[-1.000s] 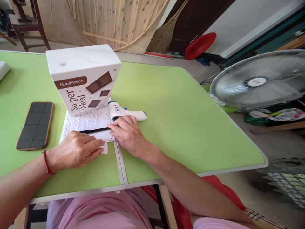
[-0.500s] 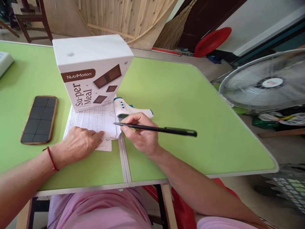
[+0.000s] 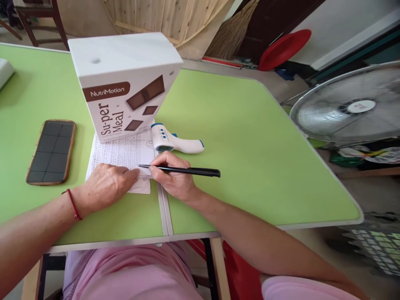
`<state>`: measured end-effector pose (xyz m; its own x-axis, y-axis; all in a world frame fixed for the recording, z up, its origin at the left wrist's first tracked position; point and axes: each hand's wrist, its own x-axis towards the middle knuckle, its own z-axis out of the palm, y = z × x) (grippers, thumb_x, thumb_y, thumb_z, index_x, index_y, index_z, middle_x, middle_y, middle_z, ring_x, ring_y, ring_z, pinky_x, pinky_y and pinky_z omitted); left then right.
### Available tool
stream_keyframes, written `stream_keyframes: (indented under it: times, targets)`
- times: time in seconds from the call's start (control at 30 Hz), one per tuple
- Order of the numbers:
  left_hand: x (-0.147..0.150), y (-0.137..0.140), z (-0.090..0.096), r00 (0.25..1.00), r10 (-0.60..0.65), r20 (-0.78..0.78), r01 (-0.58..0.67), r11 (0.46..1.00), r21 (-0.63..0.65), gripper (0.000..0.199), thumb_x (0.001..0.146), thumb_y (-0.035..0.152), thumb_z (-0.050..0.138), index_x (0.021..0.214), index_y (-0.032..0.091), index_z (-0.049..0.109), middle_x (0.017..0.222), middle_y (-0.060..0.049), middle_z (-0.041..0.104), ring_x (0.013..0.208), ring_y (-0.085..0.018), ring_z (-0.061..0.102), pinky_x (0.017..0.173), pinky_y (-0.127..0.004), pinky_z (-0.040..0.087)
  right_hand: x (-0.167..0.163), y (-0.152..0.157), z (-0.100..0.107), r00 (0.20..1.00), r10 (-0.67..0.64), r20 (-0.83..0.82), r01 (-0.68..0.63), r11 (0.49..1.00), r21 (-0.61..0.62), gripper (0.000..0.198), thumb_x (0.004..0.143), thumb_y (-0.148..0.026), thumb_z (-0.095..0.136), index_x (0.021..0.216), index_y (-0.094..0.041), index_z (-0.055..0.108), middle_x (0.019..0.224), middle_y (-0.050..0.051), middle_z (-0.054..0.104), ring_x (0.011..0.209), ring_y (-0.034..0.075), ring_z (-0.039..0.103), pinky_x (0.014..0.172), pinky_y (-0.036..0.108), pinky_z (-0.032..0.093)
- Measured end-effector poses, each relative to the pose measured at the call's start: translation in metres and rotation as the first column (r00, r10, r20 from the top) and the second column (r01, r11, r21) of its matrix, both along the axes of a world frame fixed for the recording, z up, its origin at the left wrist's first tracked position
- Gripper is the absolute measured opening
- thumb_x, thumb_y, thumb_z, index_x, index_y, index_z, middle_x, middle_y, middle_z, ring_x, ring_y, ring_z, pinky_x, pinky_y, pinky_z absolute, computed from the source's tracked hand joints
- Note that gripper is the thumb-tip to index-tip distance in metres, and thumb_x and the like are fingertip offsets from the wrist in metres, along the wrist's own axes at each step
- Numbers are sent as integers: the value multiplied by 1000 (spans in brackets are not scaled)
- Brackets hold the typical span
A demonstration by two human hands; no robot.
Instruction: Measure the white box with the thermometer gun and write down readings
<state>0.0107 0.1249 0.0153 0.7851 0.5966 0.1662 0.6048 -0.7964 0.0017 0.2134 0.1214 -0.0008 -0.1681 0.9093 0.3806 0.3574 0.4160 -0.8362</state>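
Note:
My right hand (image 3: 173, 176) pinches a black pen (image 3: 187, 170), its tip pointing left over the sheets of paper (image 3: 120, 153). Dense handwriting covers the top sheet, and a round mark shows near its right side. My left hand (image 3: 108, 183), with a red cord bracelet at the wrist, lies palm down across the lower part of the papers, its fingers resting on them. A white box (image 3: 106, 100) labelled NutriMotion Su-per Meal stands upright on the far part of the papers. Just beyond my right hand lies a white and blue infrared thermometer (image 3: 179, 143).
A smartphone (image 3: 51, 152) in a brown case lies left of the papers on the green folding table (image 3: 250, 166). A white object (image 3: 4, 73) sits at the far left edge. To the right stands a fan (image 3: 359, 106); a red round object (image 3: 286, 50) is behind.
My right hand has moved left and slightly down with the pen, bringing its tip closer to my left thumb. My left hand stays on the papers; the view has shifted slightly.

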Motion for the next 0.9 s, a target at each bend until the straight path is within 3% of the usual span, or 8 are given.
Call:
stream_keyframes:
  times: [0.9]
  targets:
    - [0,0,-1,1000,-3,8,3,1000,-14,16,95,20,48,91,15,63,59,1,62,43,-14,50,42,-28,13,1,1,0,994,90,64,-93,994,55,14,80,-15,56,68,-20,51,58,-6,52,49,7,44,45,20,35]
